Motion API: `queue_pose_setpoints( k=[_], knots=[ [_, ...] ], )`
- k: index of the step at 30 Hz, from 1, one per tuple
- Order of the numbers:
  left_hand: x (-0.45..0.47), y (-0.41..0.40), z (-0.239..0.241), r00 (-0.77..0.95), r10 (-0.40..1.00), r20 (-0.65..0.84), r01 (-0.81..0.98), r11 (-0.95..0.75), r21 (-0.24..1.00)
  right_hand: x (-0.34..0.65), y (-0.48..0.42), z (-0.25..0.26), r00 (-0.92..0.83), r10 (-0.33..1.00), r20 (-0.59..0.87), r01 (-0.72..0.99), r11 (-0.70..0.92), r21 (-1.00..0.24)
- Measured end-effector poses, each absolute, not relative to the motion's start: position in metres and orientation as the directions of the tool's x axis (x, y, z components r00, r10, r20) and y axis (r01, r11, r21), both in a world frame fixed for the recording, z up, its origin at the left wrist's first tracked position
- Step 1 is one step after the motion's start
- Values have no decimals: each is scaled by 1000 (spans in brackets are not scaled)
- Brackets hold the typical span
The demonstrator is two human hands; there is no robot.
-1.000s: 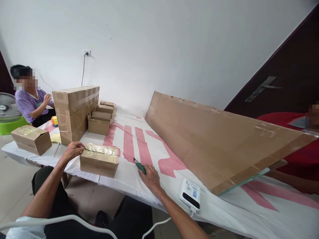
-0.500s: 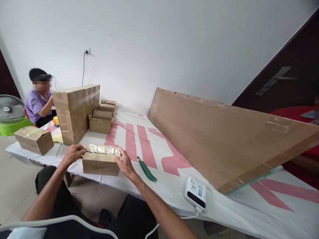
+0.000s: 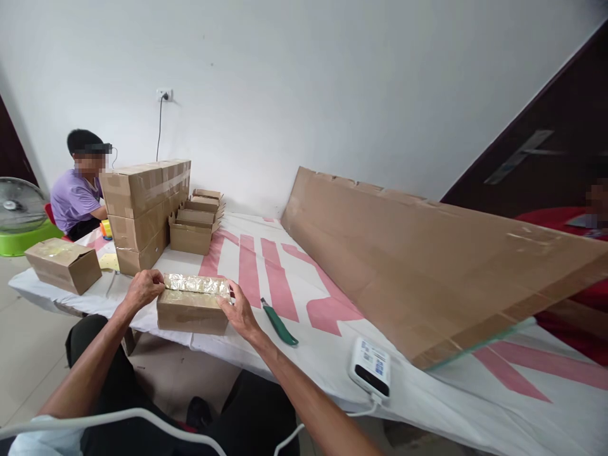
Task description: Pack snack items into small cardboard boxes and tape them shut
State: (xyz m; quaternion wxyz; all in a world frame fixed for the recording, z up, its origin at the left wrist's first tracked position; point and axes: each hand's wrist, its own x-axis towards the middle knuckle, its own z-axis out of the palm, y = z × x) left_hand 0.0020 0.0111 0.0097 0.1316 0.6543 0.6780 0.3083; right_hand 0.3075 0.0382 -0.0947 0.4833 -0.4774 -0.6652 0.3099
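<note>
A small cardboard box [image 3: 192, 315] stands near the front edge of the table, with shiny clear tape [image 3: 194, 283] along the back part of its top. A slit runs between the front panel and this taped flap. My left hand [image 3: 146, 288] is closed at the box's back left corner, its fingertips pinching the flap's end. At the right end my right hand [image 3: 237, 310] grips the box, thumb on the top and fingers round the back corner. Just right of that hand, a green-handled knife [image 3: 280, 323] lies on the cloth.
Stacked taped boxes [image 3: 142, 212] and several open boxes [image 3: 192, 234] stand beyond my left hand. Another box [image 3: 64, 266] sits at far left. A large cardboard sheet [image 3: 427, 266] leans at right behind a white device [image 3: 370, 367] with a cable. A person in purple [image 3: 76, 196] sits at left.
My hands keep nearly the same hold on the box; the left wrist has risen slightly. The person in purple has shifted right and lowered an arm. Another person appears at the far right edge.
</note>
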Motion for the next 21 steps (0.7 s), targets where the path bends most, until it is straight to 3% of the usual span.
queue_pose_setpoints(
  k=[12,17,21],
  knots=[
    [-5,18,25,166,947,274,853,-277,443,310,40,-90,-88,916,392,392,394,-831],
    [-6,14,21,230,908,351,817,-376,437,303,41,-52,-200,792,576,589,567,-576],
    [-8,15,14,226,880,417,797,-414,440,266,42,-17,-397,701,592,618,682,-392]
  ],
)
